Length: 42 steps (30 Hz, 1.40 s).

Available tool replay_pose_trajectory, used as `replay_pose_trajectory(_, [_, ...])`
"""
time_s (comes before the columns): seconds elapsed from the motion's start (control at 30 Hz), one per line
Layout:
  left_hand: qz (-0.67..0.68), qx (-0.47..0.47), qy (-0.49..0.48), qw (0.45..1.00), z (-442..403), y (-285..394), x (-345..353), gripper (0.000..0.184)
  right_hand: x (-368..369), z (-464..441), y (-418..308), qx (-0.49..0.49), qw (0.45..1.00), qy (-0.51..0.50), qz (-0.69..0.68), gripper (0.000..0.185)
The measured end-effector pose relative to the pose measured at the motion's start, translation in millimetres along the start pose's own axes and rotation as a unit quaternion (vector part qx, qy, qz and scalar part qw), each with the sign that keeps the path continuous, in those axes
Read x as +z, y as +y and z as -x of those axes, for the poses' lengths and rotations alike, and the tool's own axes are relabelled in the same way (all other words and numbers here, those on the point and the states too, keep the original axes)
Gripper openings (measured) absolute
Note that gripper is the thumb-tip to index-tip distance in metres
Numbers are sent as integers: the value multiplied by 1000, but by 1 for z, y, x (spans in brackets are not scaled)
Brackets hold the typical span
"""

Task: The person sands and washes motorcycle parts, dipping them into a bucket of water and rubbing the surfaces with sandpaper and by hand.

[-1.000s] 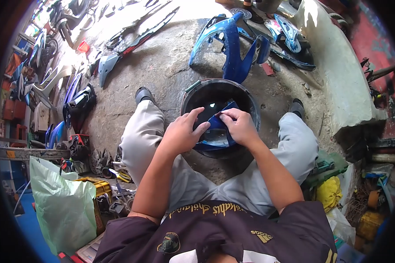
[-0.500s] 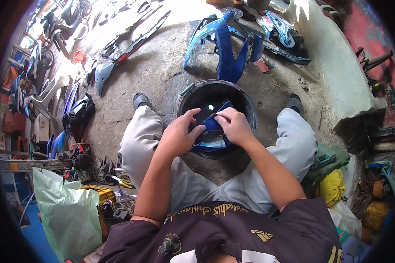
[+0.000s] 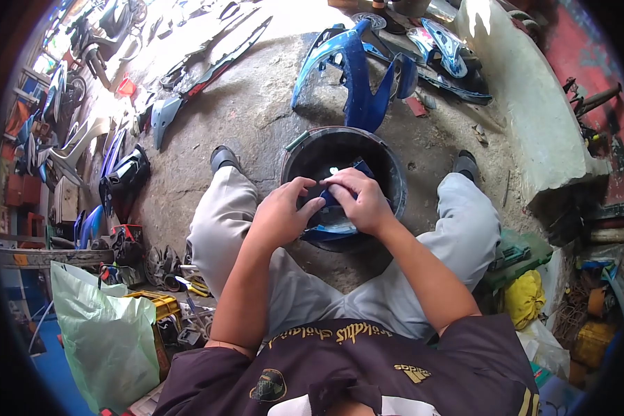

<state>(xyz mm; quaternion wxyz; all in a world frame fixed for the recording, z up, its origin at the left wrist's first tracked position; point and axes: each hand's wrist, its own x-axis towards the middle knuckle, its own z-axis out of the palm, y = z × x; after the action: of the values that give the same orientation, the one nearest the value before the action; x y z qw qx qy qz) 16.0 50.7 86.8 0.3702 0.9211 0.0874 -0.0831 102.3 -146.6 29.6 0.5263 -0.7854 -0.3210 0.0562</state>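
Left grip loosely open, nothing seen in it; right grip curled nearly closed, hold unclear, over blue panel inside black bucket. Blue motorcycle fairing at bucket's 12 o'clock, pale-green bag at 8.

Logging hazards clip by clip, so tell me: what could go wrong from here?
Two things, as a judgement. The blue piece could slip down into the black tub: the right hand is at it over the tub, while the left hand is open beside it. And the large blue panel lies close beyond the tub's far rim, so a nudge to the tub might knock or scratch it.
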Motion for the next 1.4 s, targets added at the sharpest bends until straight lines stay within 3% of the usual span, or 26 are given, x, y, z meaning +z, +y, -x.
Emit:
replay_pose_trajectory(0.1, [4, -4, 1, 1000, -1, -3, 3, 51, 8, -2, 23, 87, 996, 31, -16, 18])
replay_pose_trajectory(0.23, [3, 2, 6, 1000, -1, -1, 3, 55, 8, -3, -6, 18, 999, 25, 34, 16])
replay_pose_trajectory(0.33, [2, -8, 5, 1000, 0, -2, 2, 59, 4, -1, -8, 52, 997, 36, 39, 17])
replay_pose_trajectory(0.4, [4, -11, 6, 1000, -1, -5, 4, 60, 2, -3, 16, 104, 988, 14, 112, 17])
replay_pose_trajectory(0.53, [-2, -3, 12, 1000, -2, -3, 3, 62, -7, 1, -17, 18, 998, -21, 49, 17])
replay_pose_trajectory(0.7, [16, -24, 2, 1000, -1, -1, 3, 62, -4, 2, 19, 106, 990, 7, 91, 16])
replay_pose_trajectory(0.8, [3, -5, 12, 1000, 0, -2, 3, 62, -13, 1, -9, 19, 999, -33, 21, 16])
replay_pose_trajectory(0.93, [14, -16, 4, 1000, 0, -7, 3, 63, -10, -1, 12, 55, 998, -21, -27, 16])
replay_pose_trajectory(0.97, [20, -23, -1, 1000, -1, -6, 3, 63, -9, -2, 20, 96, 995, -31, 22, 16])
replay_pose_trajectory(1.07, [15, -13, 3, 1000, 0, -4, 3, 64, -8, -1, 13, 2, 999, -36, 24, 16])
replay_pose_trajectory(1.23, [25, -26, -4, 999, -1, -6, 4, 64, -9, 5, 25, 73, 997, -3, 28, 15])
replay_pose_trajectory(1.4, [17, -8, 8, 1000, 0, -8, 4, 64, -16, 5, -3, 35, 998, -37, -32, 16])
